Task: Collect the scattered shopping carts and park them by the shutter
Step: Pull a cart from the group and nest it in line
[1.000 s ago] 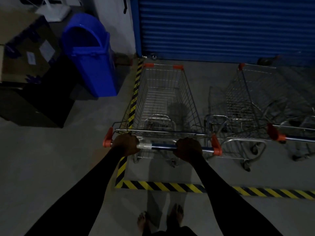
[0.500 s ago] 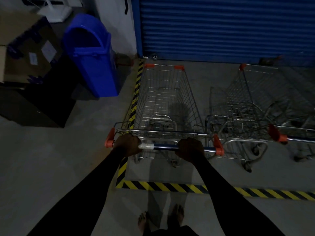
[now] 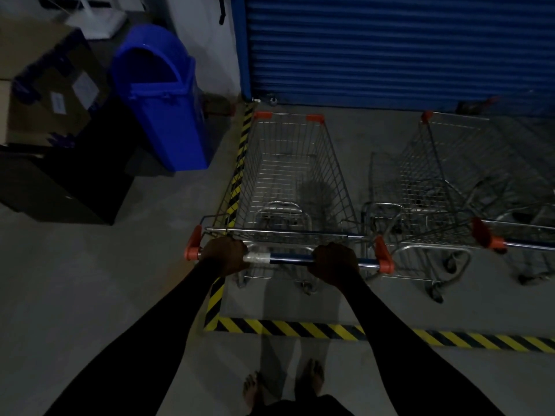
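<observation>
Grip and cart position match the frame from half a second back. The left hand [image 3: 223, 255] and right hand [image 3: 335, 262] remain curled over the handle [image 3: 289, 257] of the cart [image 3: 294, 163], whose front is no nearer the shutter [image 3: 390, 49] than before. The left hand closes round the bar by its left orange end cap, just beside a pale wrap [image 3: 256, 257]. The right hand closes round it toward the right end, with bare blue bar between the two.

Counted: two hands, two dark sleeves [image 3: 150, 340] and two bare feet [image 3: 312, 379] below the hands. One cart is under the hands, its wire basket reaching ahead of them and ending just short of the shutter. A second cart [image 3: 435, 181] stands right of the right hand. The wire beyond it is too dark to tell whether it belongs to another cart. One blue bin [image 3: 168, 115] stands ahead and left of the left hand, with one cardboard box [image 3: 51, 91] and one dark cabinet [image 3: 60, 187] further left.

The floor [image 3: 90, 280] is grey concrete, dimly lit. Striped tape [image 3: 300, 328], yellow and black, lies in two strips: one across below the hands, one from under the left hand toward the shutter.
</observation>
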A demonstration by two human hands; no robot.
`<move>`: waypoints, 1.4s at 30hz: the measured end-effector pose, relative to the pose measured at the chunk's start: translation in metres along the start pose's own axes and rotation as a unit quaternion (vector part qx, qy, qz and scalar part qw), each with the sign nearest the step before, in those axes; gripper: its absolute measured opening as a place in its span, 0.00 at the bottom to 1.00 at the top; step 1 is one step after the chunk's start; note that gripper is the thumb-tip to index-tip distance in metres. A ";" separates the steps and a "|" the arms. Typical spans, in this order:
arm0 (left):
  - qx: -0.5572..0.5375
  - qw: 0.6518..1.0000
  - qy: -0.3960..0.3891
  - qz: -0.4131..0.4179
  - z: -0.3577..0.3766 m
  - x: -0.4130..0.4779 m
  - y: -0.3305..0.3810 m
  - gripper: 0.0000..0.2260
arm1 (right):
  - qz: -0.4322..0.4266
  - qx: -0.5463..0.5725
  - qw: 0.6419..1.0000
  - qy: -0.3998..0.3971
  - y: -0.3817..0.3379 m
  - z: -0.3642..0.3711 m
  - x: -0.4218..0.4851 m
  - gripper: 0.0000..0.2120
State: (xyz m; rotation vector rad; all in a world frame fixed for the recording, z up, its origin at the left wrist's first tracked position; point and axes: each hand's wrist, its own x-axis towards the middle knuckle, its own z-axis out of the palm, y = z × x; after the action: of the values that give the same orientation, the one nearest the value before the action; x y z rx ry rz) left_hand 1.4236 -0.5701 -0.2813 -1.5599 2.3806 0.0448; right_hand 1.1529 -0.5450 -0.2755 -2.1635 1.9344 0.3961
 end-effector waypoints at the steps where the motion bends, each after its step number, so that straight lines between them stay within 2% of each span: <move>1: -0.016 1.000 0.004 -0.001 0.002 -0.001 0.001 0.17 | 0.001 -0.002 1.000 -0.002 0.000 0.002 -0.001 0.20; 17: -0.045 0.999 -0.011 -0.001 0.002 0.005 -0.003 0.15 | -0.006 0.007 1.000 -0.006 0.001 0.000 0.000 0.20; 27: -0.006 1.000 0.018 0.003 0.004 0.001 0.007 0.17 | -0.007 -0.011 1.000 0.015 0.007 0.002 -0.001 0.21; 31: 0.006 1.000 -0.001 0.006 0.002 0.002 0.006 0.17 | -0.008 -0.006 1.000 0.015 0.007 0.003 0.000 0.21; 37: -0.045 0.999 -0.027 -0.004 -0.006 0.001 0.008 0.18 | -0.013 -0.011 1.000 0.018 0.008 0.003 -0.002 0.21; 42: -0.131 0.991 0.030 -0.019 -0.003 -0.010 0.014 0.27 | -0.040 -0.019 0.997 0.061 0.010 0.006 -0.011 0.26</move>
State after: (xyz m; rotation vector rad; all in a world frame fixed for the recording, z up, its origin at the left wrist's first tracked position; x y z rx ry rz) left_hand 1.4143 -0.5564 -0.2783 -1.7429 2.4719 0.3173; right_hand 1.1419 -0.5335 -0.2770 -2.3318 1.9082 0.2946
